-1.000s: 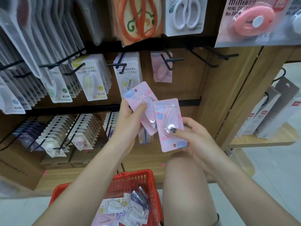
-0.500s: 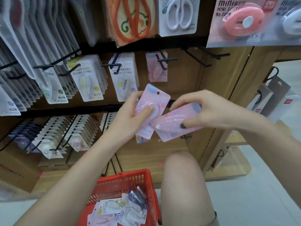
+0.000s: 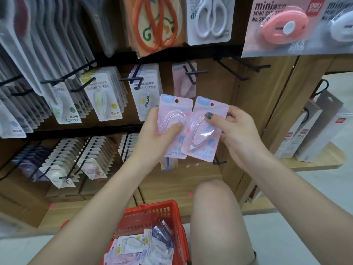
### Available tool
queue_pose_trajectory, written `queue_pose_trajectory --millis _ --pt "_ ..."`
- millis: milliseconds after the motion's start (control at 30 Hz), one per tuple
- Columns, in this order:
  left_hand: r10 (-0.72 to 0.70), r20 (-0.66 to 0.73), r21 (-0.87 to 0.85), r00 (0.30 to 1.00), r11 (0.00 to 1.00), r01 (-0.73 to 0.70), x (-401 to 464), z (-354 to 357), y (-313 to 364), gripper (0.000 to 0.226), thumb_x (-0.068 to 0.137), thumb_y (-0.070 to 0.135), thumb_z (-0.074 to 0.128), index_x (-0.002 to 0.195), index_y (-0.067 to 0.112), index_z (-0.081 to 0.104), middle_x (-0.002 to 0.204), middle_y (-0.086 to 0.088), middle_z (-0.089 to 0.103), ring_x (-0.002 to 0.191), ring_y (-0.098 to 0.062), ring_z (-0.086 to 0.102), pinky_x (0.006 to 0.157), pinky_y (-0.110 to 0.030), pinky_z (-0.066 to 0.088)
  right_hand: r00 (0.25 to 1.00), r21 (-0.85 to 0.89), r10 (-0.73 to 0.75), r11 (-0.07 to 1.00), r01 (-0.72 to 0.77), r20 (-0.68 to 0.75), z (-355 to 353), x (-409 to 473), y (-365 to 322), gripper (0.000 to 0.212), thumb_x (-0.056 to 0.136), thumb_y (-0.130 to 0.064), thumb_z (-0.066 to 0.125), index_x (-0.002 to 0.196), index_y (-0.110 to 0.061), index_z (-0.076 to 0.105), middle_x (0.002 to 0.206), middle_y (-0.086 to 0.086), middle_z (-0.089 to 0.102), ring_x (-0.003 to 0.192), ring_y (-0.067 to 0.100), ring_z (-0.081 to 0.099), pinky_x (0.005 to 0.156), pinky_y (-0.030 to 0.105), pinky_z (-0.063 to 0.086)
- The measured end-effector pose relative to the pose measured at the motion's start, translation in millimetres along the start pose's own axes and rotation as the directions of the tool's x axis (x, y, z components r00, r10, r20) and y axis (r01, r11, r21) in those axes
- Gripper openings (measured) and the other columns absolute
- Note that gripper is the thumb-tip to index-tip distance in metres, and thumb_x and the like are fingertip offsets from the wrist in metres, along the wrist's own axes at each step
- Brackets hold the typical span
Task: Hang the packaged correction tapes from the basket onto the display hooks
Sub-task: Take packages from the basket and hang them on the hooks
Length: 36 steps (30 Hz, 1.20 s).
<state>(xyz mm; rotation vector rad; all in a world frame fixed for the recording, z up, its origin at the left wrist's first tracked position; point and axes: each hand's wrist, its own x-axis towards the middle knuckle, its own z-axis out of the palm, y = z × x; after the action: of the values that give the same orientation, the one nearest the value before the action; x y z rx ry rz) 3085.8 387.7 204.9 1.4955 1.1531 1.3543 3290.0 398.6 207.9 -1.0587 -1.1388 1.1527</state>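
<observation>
Two pink carded correction tapes, held upright side by side before the shelf: the left pack (image 3: 172,127) and the right pack (image 3: 205,131), each with a clear teardrop blister and a punched hole at top, edges touching or slightly overlapping. More packs (image 3: 137,249) piled loosely in the red basket (image 3: 152,215) below. One pink pack (image 3: 184,81) already hanging on a black display hook (image 3: 194,72); neighbouring hook (image 3: 246,66) bare.

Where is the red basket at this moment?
In the head view, the red basket sits at the bottom centre, on the floor between the person's left forearm and bare knee, below the display hooks.
</observation>
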Motion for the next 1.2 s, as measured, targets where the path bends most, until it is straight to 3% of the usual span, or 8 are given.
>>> queue_pose_trajectory --millis 133,333,500,667,833,1000,1133,1200 --pt "0.077 0.069 -0.013 0.995 0.997 -0.077 6 0 10 0.029 0.09 0.022 0.064 0.118 0.025 0.057 0.107 0.011 0.073 0.099 -0.012 0.074 0.076 -0.032 0.062 0.998 0.1 0.042 0.994 -0.037 -0.044 -12 -5 -1 0.029 0.104 -0.026 0.065 0.131 -0.02 0.058 0.12 0.004 0.076 0.109 0.02 0.075 0.091 0.045 0.062" --pt "0.151 0.148 0.024 0.977 0.987 -0.156 22 8 20 0.025 0.101 0.017 0.068 0.122 0.028 0.058 0.114 0.013 0.071 0.109 -0.01 0.071 0.085 -0.031 0.063 0.961 0.345 0.258 0.897 -0.275 0.094 -29 -10 -5 0.032 0.107 -0.031 0.056 0.139 -0.032 0.06 0.122 0.001 0.077 0.106 0.018 0.077 0.075 0.037 0.063" --pt "0.104 0.169 0.016 0.98 0.994 -0.108 28 11 16 0.026 0.102 0.019 0.067 0.127 0.018 0.057 0.12 0.006 0.073 0.112 -0.012 0.072 0.087 -0.031 0.062 0.92 0.54 0.206 0.758 -0.366 0.334 -29 -18 -20 0.031 0.105 -0.025 0.054 0.129 -0.01 0.066 0.108 0.008 0.077 0.098 0.023 0.078 0.076 0.035 0.062" --pt "0.123 0.144 0.057 0.982 0.99 -0.132 26 12 13 0.024 0.102 0.024 0.066 0.124 0.024 0.058 0.119 0.004 0.073 0.11 -0.014 0.072 0.093 -0.035 0.06 0.953 0.343 0.057 0.925 -0.163 0.298 -23 -15 -27 0.05 0.097 0.0 0.049 0.147 -0.003 0.052 0.141 0.022 0.063 0.128 0.04 0.064 0.105 0.055 0.055" --pt "0.093 0.073 0.174 0.993 0.979 -0.105 38 14 8 0.017 0.101 0.035 0.066 0.115 0.03 0.058 0.102 0.023 0.071 0.094 0.007 0.068 0.074 -0.012 0.052 0.977 0.183 -0.079 0.982 0.043 0.196 -18 -9 -25 0.049 0.085 -0.003 0.074 0.13 -0.008 0.056 0.111 0.012 0.078 0.101 0.03 0.077 0.075 0.036 0.063" --pt "-0.033 0.066 0.26 0.997 0.965 0.014 68 20 -11 0.011 0.106 0.036 0.059 0.115 0.031 0.056 0.1 0.031 0.068 0.089 0.02 0.062 0.073 -0.005 0.049 0.974 0.034 -0.106 0.994 0.101 0.201 -1 6 -17 0.038 0.087 -0.014 0.076 0.121 -0.012 0.059 0.107 0.012 0.079 0.101 0.033 0.077 0.085 0.047 0.062" --pt "-0.1 0.061 0.237 0.993 0.968 0.083 90 25 -23 0.031 0.106 0.033 0.059 0.134 0.024 0.051 0.115 0.018 0.067 0.099 0.009 0.067 0.077 -0.014 0.055 0.966 0.029 -0.128 0.992 0.124 0.226 6 14 -10 0.028 0.093 -0.011 0.074 0.118 -0.019 0.063 0.107 0.013 0.079 0.101 0.032 0.077 0.084 0.046 0.063" --pt "-0.149 0.035 0.22 0.988 0.966 0.137 98 29 -21 0.044 0.11 0.032 0.043 0.15 0.013 0.042 0.138 -0.006 0.063 0.126 -0.023 0.062 0.1 -0.038 0.055 0.962 0.021 -0.134 0.991 0.133 0.236 8 16 -7 0.027 0.092 -0.015 0.075 0.114 -0.026 0.067 0.106 0.012 0.079 0.1 0.032 0.077 0.085 0.045 0.063"
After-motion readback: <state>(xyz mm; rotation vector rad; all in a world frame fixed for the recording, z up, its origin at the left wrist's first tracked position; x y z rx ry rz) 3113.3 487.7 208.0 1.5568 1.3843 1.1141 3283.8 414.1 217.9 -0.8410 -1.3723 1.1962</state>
